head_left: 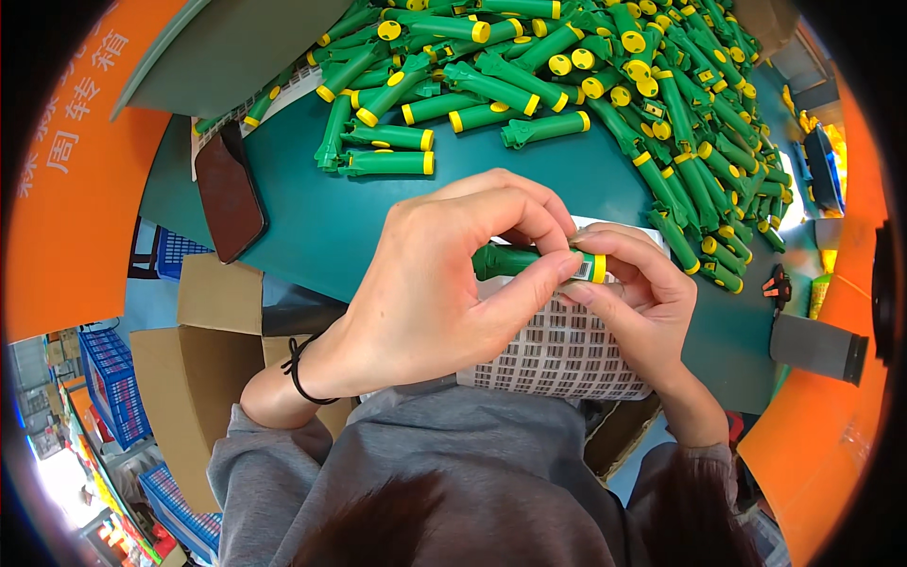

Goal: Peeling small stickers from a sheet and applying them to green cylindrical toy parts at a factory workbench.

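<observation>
Between my two hands is a green plastic tube (501, 263) with a yellow end cap, held nearly level over the table's front edge. My left hand (435, 274) is closed round its left part, and the thumb presses on a small white label (584, 270) near the cap. My right hand (642, 293) pinches the capped end with thumb and fingertips. Beneath the hands, a sheet of small printed labels (557, 350) curves over the front edge. My fingers hide part of the tube.
Many similar green tubes (491, 85) lie heaped across the far and right side of the green table (312, 227). A brown flat case (230, 194) rests at the left edge. An opened cardboard box (222, 369) stands below left; a grey bin (227, 57) is at the upper left.
</observation>
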A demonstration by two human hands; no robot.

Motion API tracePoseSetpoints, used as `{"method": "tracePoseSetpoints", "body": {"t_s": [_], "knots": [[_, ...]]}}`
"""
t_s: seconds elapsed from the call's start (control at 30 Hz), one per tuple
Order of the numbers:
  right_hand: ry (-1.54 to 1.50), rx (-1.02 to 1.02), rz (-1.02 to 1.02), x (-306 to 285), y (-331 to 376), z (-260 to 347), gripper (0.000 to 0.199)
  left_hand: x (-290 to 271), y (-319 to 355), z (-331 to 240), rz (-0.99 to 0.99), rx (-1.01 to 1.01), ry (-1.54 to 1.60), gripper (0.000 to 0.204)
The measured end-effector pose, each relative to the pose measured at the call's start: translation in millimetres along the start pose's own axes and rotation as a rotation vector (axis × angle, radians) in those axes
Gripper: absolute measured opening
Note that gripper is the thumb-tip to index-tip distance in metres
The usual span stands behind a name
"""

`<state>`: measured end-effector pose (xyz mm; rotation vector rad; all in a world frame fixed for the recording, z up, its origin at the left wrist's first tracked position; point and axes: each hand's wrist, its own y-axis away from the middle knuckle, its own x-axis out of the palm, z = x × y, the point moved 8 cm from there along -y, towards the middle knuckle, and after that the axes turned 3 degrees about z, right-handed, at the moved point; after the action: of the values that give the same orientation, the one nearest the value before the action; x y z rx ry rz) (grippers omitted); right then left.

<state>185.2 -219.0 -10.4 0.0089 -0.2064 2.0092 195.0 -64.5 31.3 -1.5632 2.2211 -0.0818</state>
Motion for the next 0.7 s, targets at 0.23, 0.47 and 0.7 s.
{"method": "tracePoseSetpoints", "body": {"t_s": [0.23,0.47,0.7], "knots": [[0.011,0.010,-0.045,-3.4,2.3,-2.4,0.037,2.9,-0.3,-1.1,-0.015,-0.011,-0.021,0.007],[0.006,-0.008,-0.042,-3.0,1.4,-2.4,0.036,1.1,0.6,-0.8,-0.039,-0.001,-0.037,0.008],[-0.041,0.085,-0.045,-1.8,2.3,-2.9,0.037,1.4,1.7,0.0,-0.051,-0.010,-0.025,0.008]]}}
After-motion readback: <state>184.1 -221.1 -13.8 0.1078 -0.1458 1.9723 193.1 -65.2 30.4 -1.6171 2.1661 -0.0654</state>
